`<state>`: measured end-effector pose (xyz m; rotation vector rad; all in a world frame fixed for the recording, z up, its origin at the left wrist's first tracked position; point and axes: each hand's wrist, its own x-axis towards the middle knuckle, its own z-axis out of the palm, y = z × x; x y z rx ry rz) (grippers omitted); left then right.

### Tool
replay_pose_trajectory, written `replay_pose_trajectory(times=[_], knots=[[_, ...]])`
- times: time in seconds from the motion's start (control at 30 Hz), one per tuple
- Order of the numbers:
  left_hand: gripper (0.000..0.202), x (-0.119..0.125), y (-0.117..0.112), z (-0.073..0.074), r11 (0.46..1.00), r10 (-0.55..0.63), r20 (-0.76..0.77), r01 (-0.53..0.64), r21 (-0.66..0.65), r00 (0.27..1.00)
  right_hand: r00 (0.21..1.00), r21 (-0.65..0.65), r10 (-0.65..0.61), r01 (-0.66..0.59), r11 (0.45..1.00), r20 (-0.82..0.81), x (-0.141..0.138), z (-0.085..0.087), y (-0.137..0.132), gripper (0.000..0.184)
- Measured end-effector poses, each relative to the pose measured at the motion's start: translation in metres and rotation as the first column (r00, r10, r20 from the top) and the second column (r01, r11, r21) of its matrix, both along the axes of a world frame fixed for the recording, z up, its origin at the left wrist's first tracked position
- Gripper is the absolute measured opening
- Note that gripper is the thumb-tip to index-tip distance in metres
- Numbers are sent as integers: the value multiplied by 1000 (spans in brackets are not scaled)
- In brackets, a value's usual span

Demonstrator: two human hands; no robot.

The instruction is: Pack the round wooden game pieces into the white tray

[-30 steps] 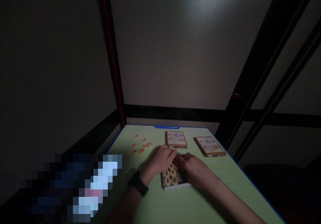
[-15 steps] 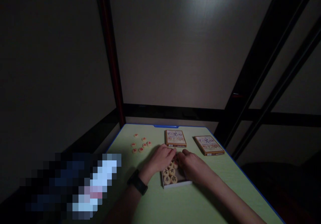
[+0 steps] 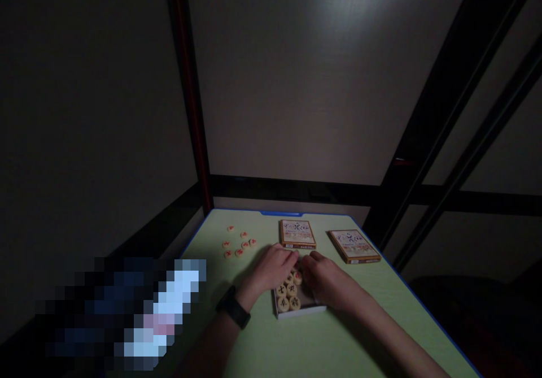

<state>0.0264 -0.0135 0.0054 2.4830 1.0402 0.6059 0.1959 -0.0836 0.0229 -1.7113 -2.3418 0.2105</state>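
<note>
A shallow open box (image 3: 301,312) lies on the table close to me, with several round Chinese chess pieces (image 3: 292,289) in its left part. Most of these show black characters; one red-marked piece (image 3: 297,277) sits near the fingers. My left hand (image 3: 273,266), with a dark band on the wrist, reaches over the box's far left side, fingers bent inward. My right hand (image 3: 328,279) is over the box's right side, its fingers curled into a pinch beside the left fingertips. Whatever lies between the fingertips is hidden.
Several loose red-marked pieces (image 3: 239,252) are scattered at the table's far left. One closed printed box (image 3: 297,232) lies just beyond my hands and another (image 3: 354,244) near the right edge. The green table (image 3: 271,347) has a blue rim; a wall stands behind it.
The view has shifted very slightly. Both hands stay over the open box, with only a small movement of the right fingers; the loose pieces and closed boxes stay put.
</note>
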Motion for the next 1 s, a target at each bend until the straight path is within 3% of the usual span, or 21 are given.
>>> replay_pose_trajectory(times=[0.1,0.23,0.37,0.47,0.57,0.7,1.0], knots=[[45,-1,0,3,999,44,13,-44,-1,999,994,29,33,-31,999,-105,9,14,0,16],[36,-8,8,8,989,128,43,-130,66,991,970,38,82,-75,996,-227,26,26,10,24],[30,-32,25,15,947,265,26,-265,181,964,884,42,27,-9,999,-467,32,5,27,5],[24,-62,35,24,921,358,-161,-320,222,920,778,108,-40,138,984,-627,30,-21,36,32],[19,-93,39,32,936,349,-356,-302,183,867,778,163,-53,197,967,-626,27,-35,39,41],[20,-120,41,32,924,378,-493,-352,150,783,799,198,-39,195,961,-600,23,-36,36,43],[42,-143,57,32,921,381,-484,-370,123,788,834,214,-14,158,964,-551,23,-38,32,38]])
